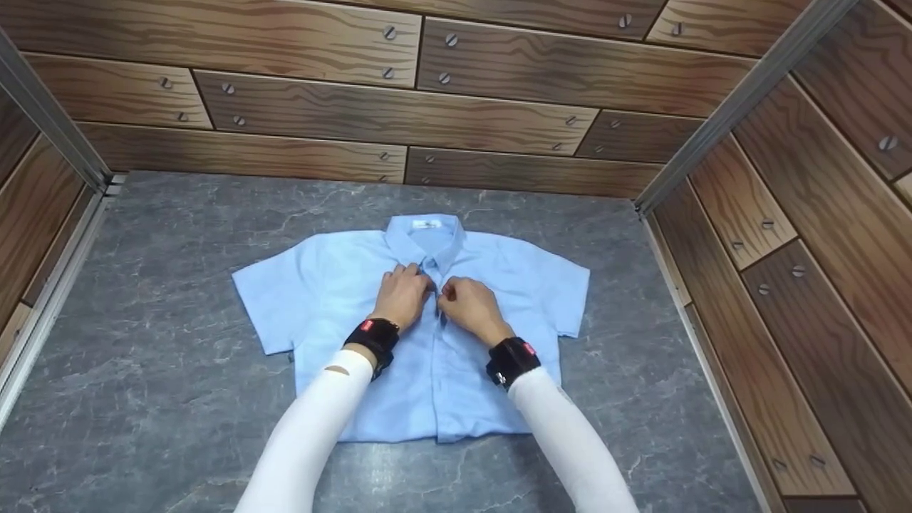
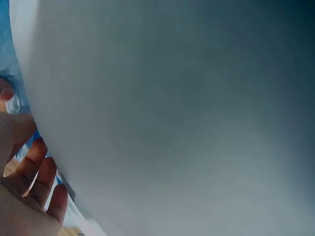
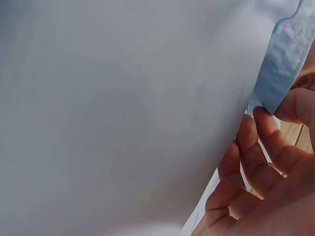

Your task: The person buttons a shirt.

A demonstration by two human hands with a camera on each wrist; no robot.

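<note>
A light blue short-sleeved shirt (image 1: 370, 399) lies front up and spread out, its collar (image 1: 449, 246) at the far side. Just below the collar, both hands work at the front placket. My left hand (image 1: 403, 298) has its fingertips on the placket's left side; the left wrist view shows its curled fingers (image 2: 45, 177) against the fabric. From the other side, my right hand (image 1: 473, 308) pinches the placket edge (image 3: 284, 69) between thumb and forefinger in the right wrist view. Pale cloth fills most of both wrist views, and any button under the fingers is hidden.
The shirt lies on a grey marbled surface (image 1: 164, 399). Wood-patterned panels (image 1: 499, 121) stand at the back and both sides, joined by metal corner rails (image 1: 719, 121). Black wrist straps (image 1: 514, 362) and white sleeves (image 1: 570, 434) cover the forearms over the shirt's lower part.
</note>
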